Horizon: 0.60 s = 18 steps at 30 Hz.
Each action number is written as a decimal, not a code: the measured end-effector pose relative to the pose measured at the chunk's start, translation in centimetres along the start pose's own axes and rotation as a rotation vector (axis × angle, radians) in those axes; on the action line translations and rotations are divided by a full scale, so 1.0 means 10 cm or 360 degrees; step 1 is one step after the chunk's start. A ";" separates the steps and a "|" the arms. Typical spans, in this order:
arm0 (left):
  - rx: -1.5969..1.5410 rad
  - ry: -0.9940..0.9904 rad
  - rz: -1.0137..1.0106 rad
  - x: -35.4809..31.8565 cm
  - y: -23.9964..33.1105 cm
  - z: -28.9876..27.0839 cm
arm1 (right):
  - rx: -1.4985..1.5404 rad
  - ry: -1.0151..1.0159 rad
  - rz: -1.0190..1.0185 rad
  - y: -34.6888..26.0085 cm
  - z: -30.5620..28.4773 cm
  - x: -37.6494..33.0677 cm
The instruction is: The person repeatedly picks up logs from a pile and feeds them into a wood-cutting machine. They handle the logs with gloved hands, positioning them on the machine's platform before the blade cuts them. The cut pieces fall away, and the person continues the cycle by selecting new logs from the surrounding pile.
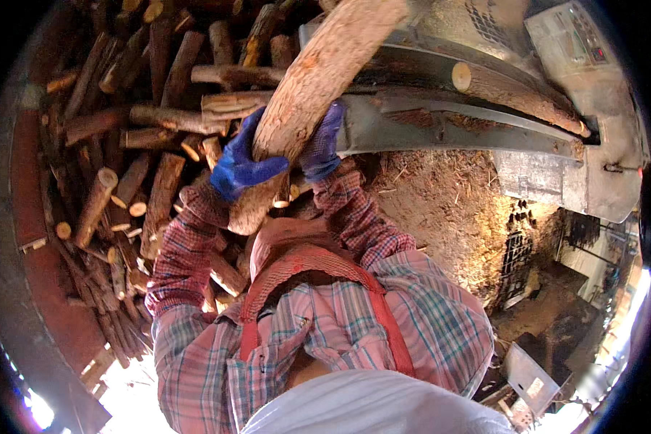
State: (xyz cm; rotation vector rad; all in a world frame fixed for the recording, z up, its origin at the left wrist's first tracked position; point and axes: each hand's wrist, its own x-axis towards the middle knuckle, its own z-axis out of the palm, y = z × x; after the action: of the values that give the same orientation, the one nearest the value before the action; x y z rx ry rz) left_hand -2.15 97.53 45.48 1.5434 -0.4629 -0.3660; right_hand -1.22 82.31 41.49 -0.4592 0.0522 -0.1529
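A thick log (318, 79) slants up and away in front of my chest, its near end low by my apron and its far end at the top edge of the view. My left hand (247, 165), in a blue glove, wraps its left side, with the thumb across the near face. On the opposite side my right hand (323, 141), also gloved in blue, presses against the bark; its fingers are partly hidden behind the log. Beyond the right hand, another log (517, 100) lies in a long metal trough (412, 116).
A large pile of cut logs (144, 126) fills the left, bordered by a rusty red metal wall (40, 217). Bark and wood debris (441, 195) cover the ground at right. A grey control box (575, 40) with buttons stands at upper right, by the trough's far end.
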 end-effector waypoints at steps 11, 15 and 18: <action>0.2186 -0.0633 0.0651 2.43 -0.09 0.76 | -0.1232 0.0073 -0.0235 -1.28 -1.31 -0.15; 0.1936 -0.0642 0.0434 2.53 -0.29 0.96 | -0.2226 -0.0185 -0.0495 -1.19 -1.62 -0.31; 0.1887 -0.0188 0.0874 2.60 -0.54 1.06 | -0.2504 -0.0417 -0.0696 -0.89 -1.60 -0.10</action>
State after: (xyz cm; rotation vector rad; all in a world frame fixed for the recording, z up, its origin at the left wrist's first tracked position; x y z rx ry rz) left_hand 15.30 75.25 41.19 2.4081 -1.3096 0.3368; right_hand -4.73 67.61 31.14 -2.0611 -0.2117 -0.4756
